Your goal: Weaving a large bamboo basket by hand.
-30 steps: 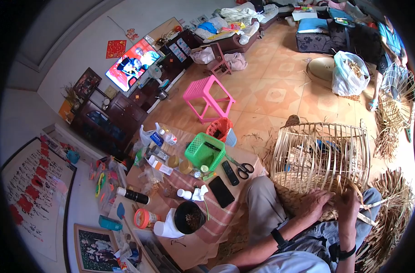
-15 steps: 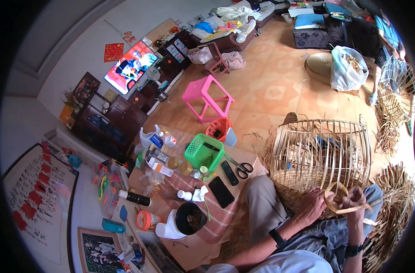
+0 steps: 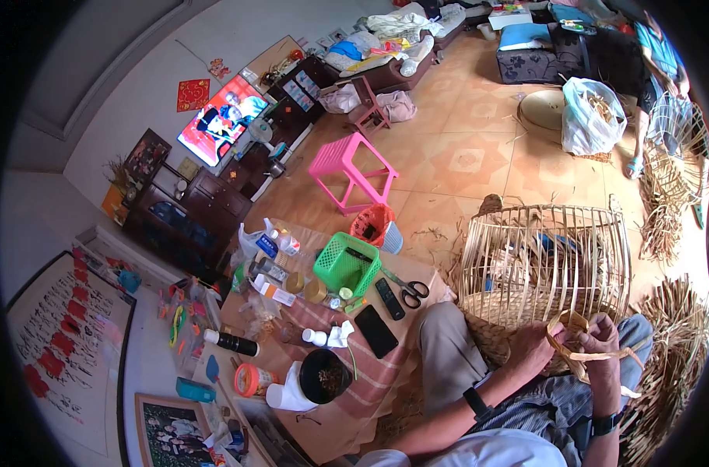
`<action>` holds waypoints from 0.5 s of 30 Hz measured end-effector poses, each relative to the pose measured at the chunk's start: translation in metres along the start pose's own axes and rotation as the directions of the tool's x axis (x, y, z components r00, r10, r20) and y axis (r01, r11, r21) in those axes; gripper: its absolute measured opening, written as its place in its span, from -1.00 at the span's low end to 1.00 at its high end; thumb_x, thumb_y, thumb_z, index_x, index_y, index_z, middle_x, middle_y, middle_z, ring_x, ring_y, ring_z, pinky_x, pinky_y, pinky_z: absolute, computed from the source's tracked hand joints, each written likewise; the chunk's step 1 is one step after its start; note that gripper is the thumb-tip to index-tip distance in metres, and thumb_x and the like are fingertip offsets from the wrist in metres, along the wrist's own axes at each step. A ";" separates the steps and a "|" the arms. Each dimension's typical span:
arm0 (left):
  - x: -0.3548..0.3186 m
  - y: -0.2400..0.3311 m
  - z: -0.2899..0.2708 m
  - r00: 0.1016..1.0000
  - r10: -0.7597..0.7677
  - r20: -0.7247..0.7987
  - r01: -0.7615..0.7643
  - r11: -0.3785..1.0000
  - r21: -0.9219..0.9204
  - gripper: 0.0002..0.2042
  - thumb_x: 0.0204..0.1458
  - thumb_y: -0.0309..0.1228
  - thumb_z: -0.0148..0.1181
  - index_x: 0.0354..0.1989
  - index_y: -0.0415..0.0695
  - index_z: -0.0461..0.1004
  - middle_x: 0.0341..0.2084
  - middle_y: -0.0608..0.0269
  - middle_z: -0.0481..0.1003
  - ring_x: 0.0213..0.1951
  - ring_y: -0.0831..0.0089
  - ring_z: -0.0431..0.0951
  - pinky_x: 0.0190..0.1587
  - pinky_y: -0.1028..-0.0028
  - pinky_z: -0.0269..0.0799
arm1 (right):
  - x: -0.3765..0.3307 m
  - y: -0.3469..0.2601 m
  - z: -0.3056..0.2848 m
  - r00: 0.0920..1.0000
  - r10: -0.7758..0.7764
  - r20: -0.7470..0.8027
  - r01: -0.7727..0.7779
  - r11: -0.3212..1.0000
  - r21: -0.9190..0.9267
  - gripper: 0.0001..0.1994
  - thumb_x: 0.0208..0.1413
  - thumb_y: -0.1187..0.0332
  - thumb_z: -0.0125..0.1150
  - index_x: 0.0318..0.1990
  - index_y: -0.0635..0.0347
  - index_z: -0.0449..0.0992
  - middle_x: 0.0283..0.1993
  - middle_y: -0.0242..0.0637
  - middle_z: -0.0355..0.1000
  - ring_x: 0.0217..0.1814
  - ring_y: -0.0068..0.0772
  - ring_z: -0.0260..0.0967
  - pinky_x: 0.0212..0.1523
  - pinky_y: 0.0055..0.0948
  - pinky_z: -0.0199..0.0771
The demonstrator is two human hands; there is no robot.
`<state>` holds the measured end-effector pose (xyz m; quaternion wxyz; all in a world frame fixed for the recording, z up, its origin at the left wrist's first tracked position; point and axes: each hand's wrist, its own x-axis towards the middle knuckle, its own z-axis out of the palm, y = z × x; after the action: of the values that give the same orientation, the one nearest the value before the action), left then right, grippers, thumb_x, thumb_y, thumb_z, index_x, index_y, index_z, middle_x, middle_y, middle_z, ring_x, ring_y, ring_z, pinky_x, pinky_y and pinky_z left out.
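Observation:
A half-woven basket (image 3: 483, 331) rests against my knees, its lower part closely woven from tan strips and its open cage of upright ribs standing above. At its near side, my left hand (image 3: 530, 348) is closed, pinching a dried plant strip (image 3: 555, 331) by the weaving. My right hand (image 3: 600, 342) is closed on the same strip, just right of the left hand. The strip bends in a loop between the hands, and a loose end sticks out past the right wrist. Fingertips of the left hand are partly hidden by the strip.
A heap of dried strips (image 3: 666, 366) lies at my right. On the left, a low table (image 3: 417, 272) carries scissors (image 3: 414, 294), a phone (image 3: 376, 331), a remote and a green basket (image 3: 347, 265). Beyond stand a pink stool (image 3: 353, 159) and a bin. Another person (image 3: 659, 54) sits far right.
The fingers of my right hand have shifted on the strip, and the loop between the hands has changed shape. The loose end hangs a little differently. The whole view has moved slightly.

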<state>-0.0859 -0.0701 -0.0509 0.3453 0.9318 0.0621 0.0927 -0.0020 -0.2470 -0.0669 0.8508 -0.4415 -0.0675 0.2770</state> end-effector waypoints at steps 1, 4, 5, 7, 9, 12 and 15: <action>0.000 0.001 0.001 0.998 0.014 -0.054 -0.014 1.000 0.001 -0.80 0.22 -0.26 0.21 -0.33 -0.13 0.55 -0.55 0.04 0.51 -0.43 0.01 0.56 -0.34 0.11 0.44 | -0.002 -0.003 0.006 1.000 0.010 0.016 -0.010 1.000 0.006 -0.67 0.03 0.57 0.50 -0.17 0.20 0.40 -0.41 -0.39 0.54 -0.57 -0.59 0.47 -0.60 -0.62 0.47; -0.001 0.003 0.002 0.991 0.024 -0.135 -0.032 0.998 -0.058 -0.79 0.22 -0.27 0.21 -0.37 -0.13 0.54 -0.57 0.05 0.49 -0.47 0.00 0.54 -0.38 0.12 0.42 | -0.009 -0.011 0.014 1.000 0.003 0.026 0.001 0.992 -0.124 -0.67 0.05 0.51 0.51 -0.15 0.22 0.40 -0.39 -0.41 0.52 -0.56 -0.62 0.43 -0.60 -0.64 0.41; -0.001 0.005 0.002 0.984 0.052 -0.173 -0.070 0.993 -0.100 -0.79 0.21 -0.27 0.22 -0.37 -0.13 0.54 -0.57 0.06 0.49 -0.47 0.00 0.54 -0.39 0.12 0.41 | -0.012 -0.012 0.015 0.994 0.112 0.008 -0.106 0.961 -0.257 -0.66 0.07 0.47 0.51 -0.14 0.22 0.40 -0.40 -0.41 0.51 -0.54 -0.63 0.42 -0.58 -0.63 0.40; -0.002 0.006 -0.001 0.995 0.005 -0.097 -0.019 0.988 -0.150 -0.79 0.20 -0.25 0.22 -0.37 -0.13 0.55 -0.57 0.05 0.49 -0.46 0.01 0.54 -0.39 0.12 0.41 | -0.016 -0.009 0.014 0.984 0.172 -0.051 -0.174 0.844 -0.507 -0.70 0.15 0.40 0.46 -0.13 0.19 0.39 -0.41 -0.39 0.49 -0.49 -0.66 0.40 -0.52 -0.61 0.37; -0.003 0.007 -0.004 0.996 0.010 -0.086 -0.028 0.977 -0.212 -0.75 0.21 -0.20 0.23 -0.37 -0.12 0.57 -0.57 0.06 0.49 -0.44 0.05 0.55 -0.36 0.12 0.41 | -0.021 0.000 0.012 0.995 0.066 -0.071 -0.095 0.796 -0.598 -0.78 0.24 0.36 0.37 -0.15 0.16 0.40 -0.43 -0.36 0.47 -0.48 -0.67 0.36 -0.51 -0.63 0.31; -0.004 0.008 -0.006 0.994 0.016 -0.106 -0.022 0.998 -0.056 -0.74 0.22 -0.19 0.24 -0.39 -0.13 0.57 -0.56 0.05 0.51 -0.44 0.07 0.56 -0.35 0.13 0.43 | -0.024 0.006 0.008 0.992 0.046 -0.121 -0.081 0.949 -0.304 -0.82 0.36 0.29 0.22 -0.19 0.17 0.39 -0.46 -0.39 0.43 -0.47 -0.67 0.36 -0.51 -0.63 0.32; -0.003 0.007 -0.005 0.984 0.047 -0.174 -0.062 0.995 -0.078 -0.73 0.20 -0.18 0.26 -0.40 -0.12 0.57 -0.55 0.05 0.52 -0.43 0.08 0.57 -0.33 0.15 0.45 | -0.029 -0.003 0.005 0.955 -0.066 -0.289 0.047 0.996 -0.072 -0.82 0.38 0.28 0.15 -0.14 0.21 0.43 -0.48 -0.44 0.36 -0.51 -0.64 0.35 -0.54 -0.63 0.33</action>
<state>-0.0895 -0.0727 -0.0428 0.3746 0.9065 0.0622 0.1848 -0.0266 -0.2603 -0.0580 0.8445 -0.5023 0.0372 0.1820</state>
